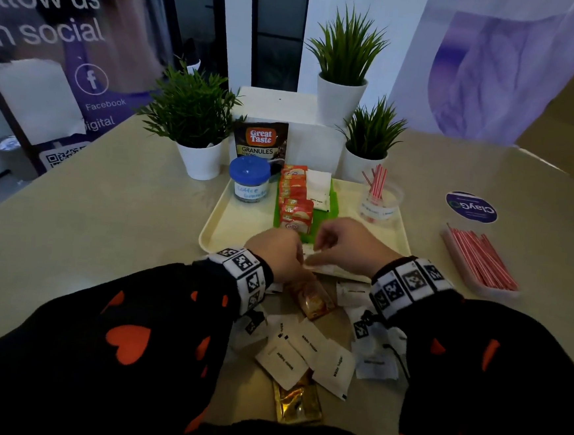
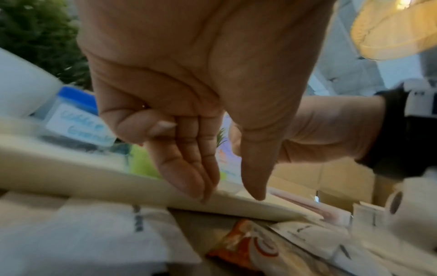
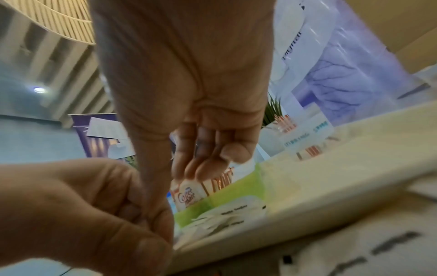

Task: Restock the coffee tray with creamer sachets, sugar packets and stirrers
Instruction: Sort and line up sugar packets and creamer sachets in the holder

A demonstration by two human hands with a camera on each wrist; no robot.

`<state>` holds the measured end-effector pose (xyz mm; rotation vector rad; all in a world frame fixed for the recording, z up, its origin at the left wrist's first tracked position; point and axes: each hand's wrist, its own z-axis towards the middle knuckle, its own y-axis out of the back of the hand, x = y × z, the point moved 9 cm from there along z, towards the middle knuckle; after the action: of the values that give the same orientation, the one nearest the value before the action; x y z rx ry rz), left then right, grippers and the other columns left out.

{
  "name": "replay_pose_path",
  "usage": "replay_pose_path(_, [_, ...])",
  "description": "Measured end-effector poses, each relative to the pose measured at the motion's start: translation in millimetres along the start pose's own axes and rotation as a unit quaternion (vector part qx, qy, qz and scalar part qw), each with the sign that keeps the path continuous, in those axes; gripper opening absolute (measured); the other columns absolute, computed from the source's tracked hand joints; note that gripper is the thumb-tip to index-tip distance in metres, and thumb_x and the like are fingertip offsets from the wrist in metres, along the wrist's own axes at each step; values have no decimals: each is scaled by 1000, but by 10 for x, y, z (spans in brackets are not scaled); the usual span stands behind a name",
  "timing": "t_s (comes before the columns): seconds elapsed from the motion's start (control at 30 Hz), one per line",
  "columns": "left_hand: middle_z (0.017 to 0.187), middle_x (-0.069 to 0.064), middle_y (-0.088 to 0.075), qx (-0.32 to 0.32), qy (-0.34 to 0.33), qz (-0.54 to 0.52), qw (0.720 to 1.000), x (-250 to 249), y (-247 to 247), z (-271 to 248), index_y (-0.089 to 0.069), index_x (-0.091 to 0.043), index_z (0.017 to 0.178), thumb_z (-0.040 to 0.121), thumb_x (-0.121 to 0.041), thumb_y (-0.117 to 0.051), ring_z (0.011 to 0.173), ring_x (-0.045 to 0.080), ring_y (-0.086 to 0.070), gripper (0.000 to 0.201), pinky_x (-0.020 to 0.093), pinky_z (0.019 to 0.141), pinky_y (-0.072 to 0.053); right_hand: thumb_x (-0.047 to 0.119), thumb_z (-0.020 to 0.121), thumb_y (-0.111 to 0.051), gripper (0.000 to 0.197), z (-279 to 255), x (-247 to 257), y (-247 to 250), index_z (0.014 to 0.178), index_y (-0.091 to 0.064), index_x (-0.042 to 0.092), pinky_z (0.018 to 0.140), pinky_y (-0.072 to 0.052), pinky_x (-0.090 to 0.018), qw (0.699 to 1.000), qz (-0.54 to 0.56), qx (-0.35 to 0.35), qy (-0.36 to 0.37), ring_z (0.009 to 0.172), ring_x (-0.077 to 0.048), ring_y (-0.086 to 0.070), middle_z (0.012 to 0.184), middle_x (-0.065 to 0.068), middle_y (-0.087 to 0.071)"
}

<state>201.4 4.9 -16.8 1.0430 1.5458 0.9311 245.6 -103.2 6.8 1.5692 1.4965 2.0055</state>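
While sugar packets lie loose on the surface behind both hands, gather them flat before lifting into the tray ahead. Left hand hangs relaxed, holding nothing; right hand droops, its grasp unclear.

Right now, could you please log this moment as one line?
left hand: empty, near tray edge | right hand: beside it, grip unclear | sugar packets: loose on table
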Motion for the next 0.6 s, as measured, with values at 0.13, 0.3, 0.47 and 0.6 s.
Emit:
replay_pose_path(0.13, [79,0,-64,-7,-27,123,992,-245,-51,-74,-71,-18,88,77,-46,-74,75,22,-63,30,31,68,-54,20,77,-82,13,-329,130,-259,81,-69,20,67,-48,-28,981,-117,148,50,70,-9,-57,74,9,-63])
replay_pose_path(0.3, [97,6,-67,-28,-52,151,987,-372,-101,-175,-72,-17,99,87,-23,-63,93,30,-66,15,33,72,-48,29,76,-86,23,-756,255,-473,90,-69,19,64,-44,-22,954,-163,236,83,73,-2,-55,81,11,-62])
replay_pose_path(0.47, [107,3,-69,9,-62,62,996,-338,-196,-212,-72,-20,103,81,-20,-75,100,25,-65,22,31,83,-53,33,77,-86,35,-1202,483,-749,107,-70,25,67,-51,-22,925,-171,310,135,83,-9,-62,96,6,-67])
replay_pose_path(0.6, [108,-1,-68,19,-58,6,998,-237,-199,-240,-72,-20,111,79,-24,-83,100,18,-64,33,27,84,-50,37,72,-88,62,-1412,593,-963,128,-60,38,80,-52,-34,895,-217,345,180,103,-14,-55,119,6,-58])
